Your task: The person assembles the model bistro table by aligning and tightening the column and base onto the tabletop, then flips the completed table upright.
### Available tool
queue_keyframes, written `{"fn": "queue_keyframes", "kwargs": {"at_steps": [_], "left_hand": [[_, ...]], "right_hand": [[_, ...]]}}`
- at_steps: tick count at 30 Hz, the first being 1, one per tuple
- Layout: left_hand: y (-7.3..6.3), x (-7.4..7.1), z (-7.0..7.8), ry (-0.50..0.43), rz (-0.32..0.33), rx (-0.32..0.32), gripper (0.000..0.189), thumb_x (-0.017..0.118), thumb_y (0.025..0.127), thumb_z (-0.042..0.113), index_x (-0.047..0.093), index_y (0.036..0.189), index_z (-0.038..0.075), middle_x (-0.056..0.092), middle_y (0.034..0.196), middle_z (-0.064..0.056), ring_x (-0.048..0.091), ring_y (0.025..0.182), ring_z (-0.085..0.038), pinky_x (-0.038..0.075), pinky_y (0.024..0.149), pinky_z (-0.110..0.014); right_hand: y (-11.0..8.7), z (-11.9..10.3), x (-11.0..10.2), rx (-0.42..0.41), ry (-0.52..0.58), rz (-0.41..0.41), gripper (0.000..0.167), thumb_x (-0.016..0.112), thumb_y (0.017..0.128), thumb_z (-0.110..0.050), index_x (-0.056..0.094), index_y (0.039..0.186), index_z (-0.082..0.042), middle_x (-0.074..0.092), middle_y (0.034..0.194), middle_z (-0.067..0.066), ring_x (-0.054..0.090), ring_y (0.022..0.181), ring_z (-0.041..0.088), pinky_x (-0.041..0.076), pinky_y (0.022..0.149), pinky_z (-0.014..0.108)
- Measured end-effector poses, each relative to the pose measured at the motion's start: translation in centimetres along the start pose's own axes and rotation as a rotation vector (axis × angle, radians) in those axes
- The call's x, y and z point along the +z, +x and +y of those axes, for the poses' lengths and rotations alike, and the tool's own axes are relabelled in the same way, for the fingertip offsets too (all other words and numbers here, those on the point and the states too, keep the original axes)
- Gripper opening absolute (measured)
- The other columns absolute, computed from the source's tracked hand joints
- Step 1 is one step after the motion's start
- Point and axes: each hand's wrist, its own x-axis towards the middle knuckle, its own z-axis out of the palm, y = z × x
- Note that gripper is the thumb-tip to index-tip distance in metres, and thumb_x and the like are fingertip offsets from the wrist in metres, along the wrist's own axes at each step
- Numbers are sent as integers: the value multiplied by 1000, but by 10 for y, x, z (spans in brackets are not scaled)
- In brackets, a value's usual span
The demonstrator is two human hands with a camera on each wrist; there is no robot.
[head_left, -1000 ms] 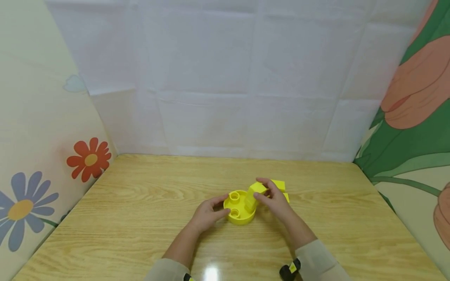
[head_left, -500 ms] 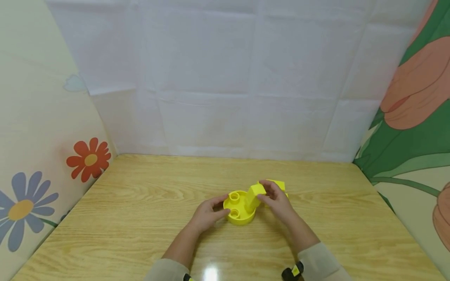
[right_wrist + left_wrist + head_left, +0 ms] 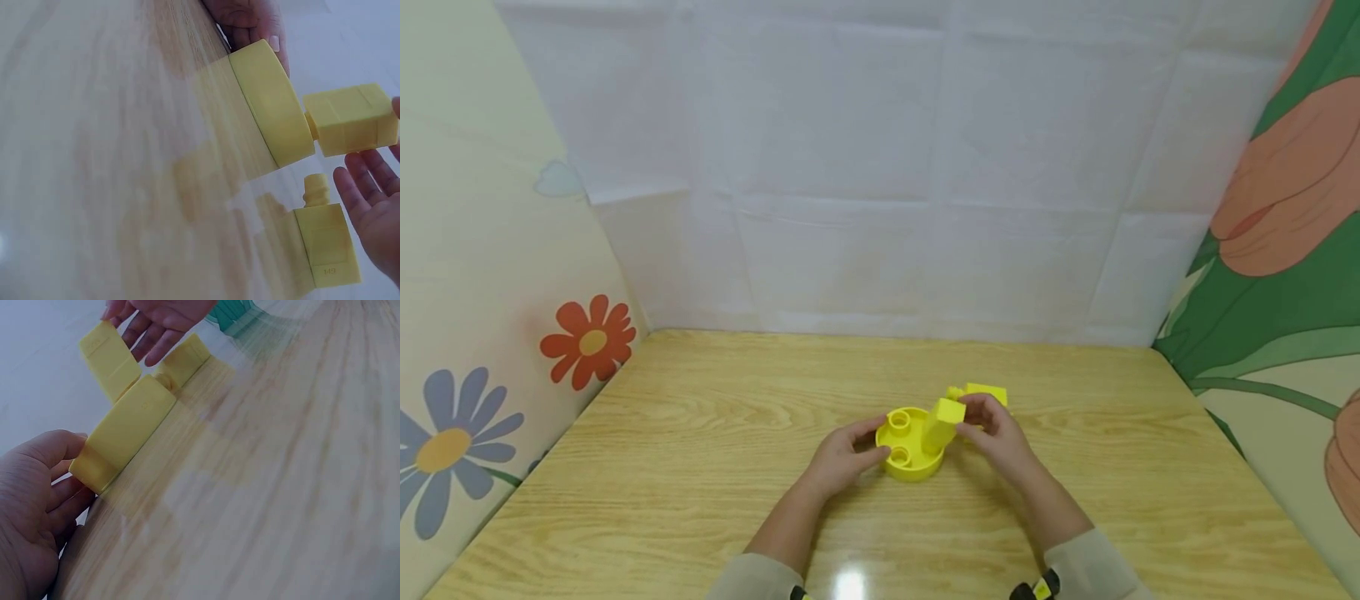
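A round yellow base (image 3: 913, 472) with raised ring sockets inside lies on the table. My left hand (image 3: 842, 458) grips its left rim, thumb on the near side and fingers on the far side. At the base's right side a yellow block-shaped leg (image 3: 942, 427) stands tilted to the right, its lower end at the base; the right wrist view shows a narrow neck there. My right hand (image 3: 1003, 437) pinches the leg's upper part between thumb and fingertips. Beyond that hand lies a loose yellow leg (image 3: 987, 392) with a threaded end (image 3: 315, 187); another yellow piece is mostly hidden.
The wooden table (image 3: 700, 417) extends on all sides of the pieces. White cloth (image 3: 835, 167) hangs behind it, and flower-printed cloth (image 3: 475, 250) flanks it at left and right. Loose pieces lie close to the right hand's fingers.
The right hand has shifted slightly right and nearer, and the top of the leg has moved nearer and turned a little. The left hand and the base stay in place.
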Motion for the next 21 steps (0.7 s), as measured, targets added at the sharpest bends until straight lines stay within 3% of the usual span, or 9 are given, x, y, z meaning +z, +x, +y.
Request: {"fn": "queue_keyframes", "kwargs": {"at_steps": [6, 15, 21], "left_hand": [[0, -1, 0, -25, -4, -17, 54, 71, 89, 26, 57, 137, 8, 59, 138, -12, 55, 126, -31, 44, 107, -49], [-1, 0, 2, -30, 5, -10, 53, 72, 89, 24, 57, 136, 7, 59, 138, -13, 55, 128, -32, 42, 108, -49], [1, 1, 0, -25, 3, 1, 53, 72, 89, 23, 57, 136, 5, 59, 138, -14, 54, 128, -33, 42, 109, -50]], "right_hand": [[-4, -3, 4, 33, -89, -28, 43, 69, 90, -8, 52, 129, -4, 58, 123, 16, 57, 104, 23, 47, 87, 26], [-3, -6, 16, 44, -141, -29, 51, 76, 85, -16, 54, 130, -6, 54, 118, 10, 47, 91, 17, 42, 76, 24], [-1, -5, 23, 58, -141, -5, 49, 77, 84, -18, 53, 125, -7, 55, 122, 9, 51, 112, 24, 45, 98, 41]]}}
